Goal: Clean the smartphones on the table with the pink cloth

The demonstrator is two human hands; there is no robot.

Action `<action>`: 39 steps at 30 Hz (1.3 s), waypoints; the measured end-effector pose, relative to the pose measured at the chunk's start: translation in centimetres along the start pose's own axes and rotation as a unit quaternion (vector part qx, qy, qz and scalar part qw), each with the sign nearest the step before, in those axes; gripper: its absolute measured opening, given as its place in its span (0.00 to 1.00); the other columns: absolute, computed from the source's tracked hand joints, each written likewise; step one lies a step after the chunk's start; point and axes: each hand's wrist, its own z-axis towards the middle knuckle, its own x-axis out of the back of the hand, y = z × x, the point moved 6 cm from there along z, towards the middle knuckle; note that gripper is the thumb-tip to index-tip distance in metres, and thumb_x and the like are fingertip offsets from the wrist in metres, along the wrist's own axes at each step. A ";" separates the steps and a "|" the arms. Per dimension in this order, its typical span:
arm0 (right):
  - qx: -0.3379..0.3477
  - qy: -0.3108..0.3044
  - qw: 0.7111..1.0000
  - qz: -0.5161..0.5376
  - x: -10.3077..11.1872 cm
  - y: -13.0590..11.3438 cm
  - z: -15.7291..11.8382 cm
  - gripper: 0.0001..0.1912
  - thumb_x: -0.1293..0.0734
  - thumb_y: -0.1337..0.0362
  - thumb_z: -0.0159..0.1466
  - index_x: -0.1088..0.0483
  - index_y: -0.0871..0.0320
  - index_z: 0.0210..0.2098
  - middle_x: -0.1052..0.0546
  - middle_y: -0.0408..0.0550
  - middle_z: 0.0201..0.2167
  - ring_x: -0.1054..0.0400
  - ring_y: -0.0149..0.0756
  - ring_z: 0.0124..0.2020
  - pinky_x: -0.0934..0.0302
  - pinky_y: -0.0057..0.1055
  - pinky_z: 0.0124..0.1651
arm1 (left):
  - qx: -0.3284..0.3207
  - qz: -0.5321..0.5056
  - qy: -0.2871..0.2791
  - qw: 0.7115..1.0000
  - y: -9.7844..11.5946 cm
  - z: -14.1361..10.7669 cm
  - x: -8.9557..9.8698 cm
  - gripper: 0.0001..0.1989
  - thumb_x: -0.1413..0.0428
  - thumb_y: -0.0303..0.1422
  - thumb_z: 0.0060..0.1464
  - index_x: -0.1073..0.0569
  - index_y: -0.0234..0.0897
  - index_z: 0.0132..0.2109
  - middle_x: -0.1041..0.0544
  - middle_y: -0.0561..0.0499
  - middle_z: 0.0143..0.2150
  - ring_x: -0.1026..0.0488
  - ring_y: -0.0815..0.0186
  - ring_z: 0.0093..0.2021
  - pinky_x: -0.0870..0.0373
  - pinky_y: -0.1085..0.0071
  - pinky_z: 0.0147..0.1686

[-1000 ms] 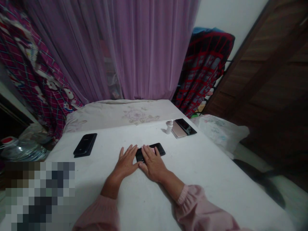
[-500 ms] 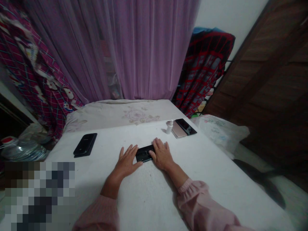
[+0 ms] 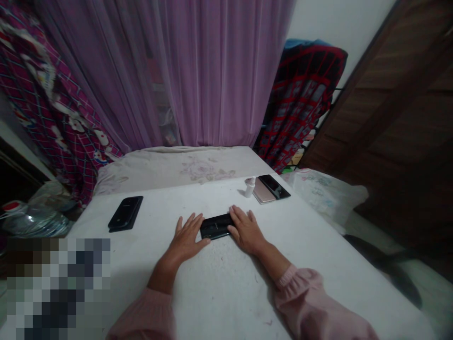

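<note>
A glossy black smartphone (image 3: 215,227) lies flat on the white tabletop, its long side running left to right. At its left end rests my left hand (image 3: 187,240), palm down, fingers spread, with thumb and fingertips touching the phone's corners. My right hand (image 3: 247,232) lies over the right end, fingers stretched out and the thumb on the phone's edge. Neither hand's fingers are wrapped round the phone. Whether anything is under the right palm is hidden.
A dark phone (image 3: 125,212) lies on the left of the table (image 3: 219,288). Toward the back right are a small white spray bottle (image 3: 249,188), a rose-gold phone (image 3: 263,192) and a black phone (image 3: 274,186). A plastic bag (image 3: 325,193) lies beyond the right edge.
My right hand has slid to the right along the black smartphone, uncovering more of its surface. My left hand stays at the left end.
</note>
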 end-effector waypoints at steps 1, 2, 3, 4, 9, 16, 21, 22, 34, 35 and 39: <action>-0.022 -0.001 1.000 -0.002 0.0 0.6 0.3 0.28 0.46 0.57 0.70 0.47 0.63 0.65 0.46 0.62 0.66 0.52 0.48 0.67 0.57 0.59 0.64 | 0.005 0.000 -0.005 1.000 0.1 0.0 0.1 0.32 0.51 0.45 0.58 0.46 0.41 0.66 0.47 0.46 0.69 0.55 0.55 0.70 0.67 0.46 0.65; -0.034 0.000 0.999 -0.002 0.1 1.0 0.6 0.28 0.47 0.57 0.70 0.46 0.64 0.65 0.46 0.62 0.66 0.51 0.48 0.67 0.57 0.58 0.64 | 0.009 0.002 -0.010 1.000 0.1 -0.1 0.2 0.32 0.50 0.44 0.58 0.46 0.40 0.66 0.47 0.46 0.69 0.55 0.55 0.70 0.67 0.46 0.65; -0.035 0.003 0.999 0.001 0.1 1.0 0.8 0.28 0.47 0.57 0.70 0.46 0.65 0.64 0.45 0.62 0.66 0.51 0.48 0.66 0.57 0.57 0.64 | 0.011 0.003 -0.013 1.000 0.1 -0.1 0.2 0.32 0.50 0.44 0.58 0.46 0.39 0.66 0.47 0.45 0.69 0.56 0.55 0.70 0.67 0.46 0.65; -0.029 0.007 1.000 0.004 0.1 0.9 0.8 0.28 0.46 0.57 0.70 0.45 0.65 0.64 0.44 0.63 0.65 0.50 0.48 0.66 0.57 0.56 0.65 | 0.012 0.005 -0.013 1.000 0.1 -0.1 0.1 0.33 0.50 0.44 0.58 0.46 0.39 0.66 0.47 0.45 0.69 0.56 0.55 0.70 0.67 0.46 0.66; 0.012 0.036 0.999 0.039 0.8 0.0 -1.6 0.27 0.45 0.58 0.69 0.41 0.66 0.62 0.37 0.63 0.62 0.44 0.49 0.63 0.54 0.54 0.65 | 0.025 0.005 0.070 0.997 -0.9 0.2 -0.4 0.31 0.52 0.39 0.59 0.47 0.36 0.66 0.45 0.43 0.69 0.50 0.57 0.68 0.58 0.52 0.66; 0.130 0.104 0.959 0.230 0.9 -2.6 -5.4 0.23 0.45 0.67 0.68 0.39 0.56 0.62 0.31 0.55 0.58 0.37 0.38 0.58 0.37 0.38 0.58 | 0.122 0.006 0.269 0.955 -1.9 0.0 1.9 0.12 0.51 0.33 0.59 0.27 0.35 0.47 0.27 0.40 0.54 0.31 0.55 0.55 0.35 0.59 0.55; 0.067 0.174 0.919 0.346 0.6 0.0 -2.9 0.22 0.43 0.67 0.66 0.34 0.54 0.59 0.29 0.54 0.56 0.34 0.38 0.56 0.37 0.40 0.58 | 0.145 0.019 0.226 0.963 1.2 -0.7 1.8 0.21 0.52 0.41 0.61 0.31 0.34 0.55 0.24 0.41 0.49 0.29 0.54 0.51 0.38 0.55 0.56; 0.044 0.187 0.911 0.364 0.5 0.7 -2.2 0.21 0.41 0.66 0.66 0.32 0.54 0.57 0.28 0.54 0.55 0.34 0.39 0.56 0.37 0.41 0.58 | 0.163 0.025 0.206 0.965 2.0 -0.7 1.3 0.27 0.52 0.45 0.59 0.36 0.33 0.60 0.26 0.38 0.53 0.31 0.51 0.54 0.43 0.51 0.58; -0.123 0.221 0.809 0.530 -0.9 4.9 1.4 0.27 0.38 0.50 0.64 0.32 0.58 0.57 0.28 0.54 0.56 0.35 0.45 0.58 0.44 0.49 0.62 | 0.016 -0.014 -0.074 0.997 5.6 1.8 -0.6 0.47 0.46 0.48 0.48 0.56 0.33 0.69 0.59 0.39 0.71 0.63 0.47 0.70 0.68 0.40 0.63; -0.102 0.226 0.829 0.502 -0.4 4.8 1.3 0.25 0.39 0.52 0.65 0.32 0.57 0.57 0.28 0.54 0.55 0.35 0.44 0.58 0.44 0.48 0.62 | -0.028 -0.020 -0.095 0.995 5.2 1.4 -0.4 0.45 0.47 0.46 0.49 0.55 0.37 0.69 0.58 0.43 0.71 0.62 0.50 0.70 0.68 0.41 0.64; -0.022 0.219 0.906 0.361 0.3 3.3 0.9 0.22 0.43 0.61 0.66 0.32 0.57 0.57 0.28 0.54 0.55 0.35 0.41 0.57 0.41 0.45 0.61 | -0.015 -0.006 -0.082 0.997 2.6 0.1 0.0 0.39 0.49 0.42 0.53 0.53 0.38 0.69 0.54 0.44 0.71 0.59 0.53 0.70 0.63 0.44 0.65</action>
